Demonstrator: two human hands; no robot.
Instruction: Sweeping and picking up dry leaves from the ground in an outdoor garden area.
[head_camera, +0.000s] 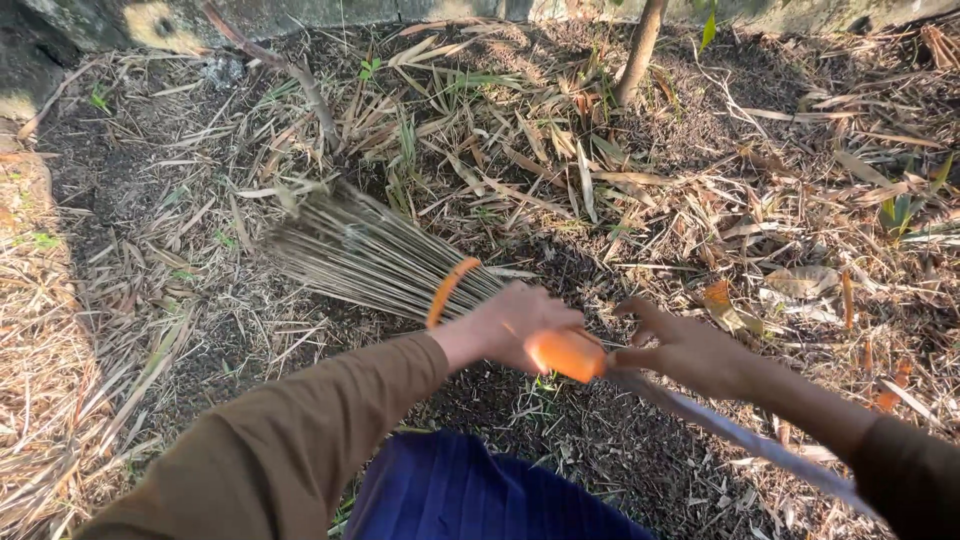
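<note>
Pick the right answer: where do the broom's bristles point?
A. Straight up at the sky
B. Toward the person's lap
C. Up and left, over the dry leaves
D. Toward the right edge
C: the broom's bristles fan up-left over the leaves, away from both hands.

One broom (380, 255), two hands: left hand (515, 325), right hand (685, 350); one tree trunk (640, 50).

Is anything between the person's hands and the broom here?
Nothing visible. The left hand is wrapped around the broom at its orange collar, and the right hand rests against the handle just behind it.
</note>
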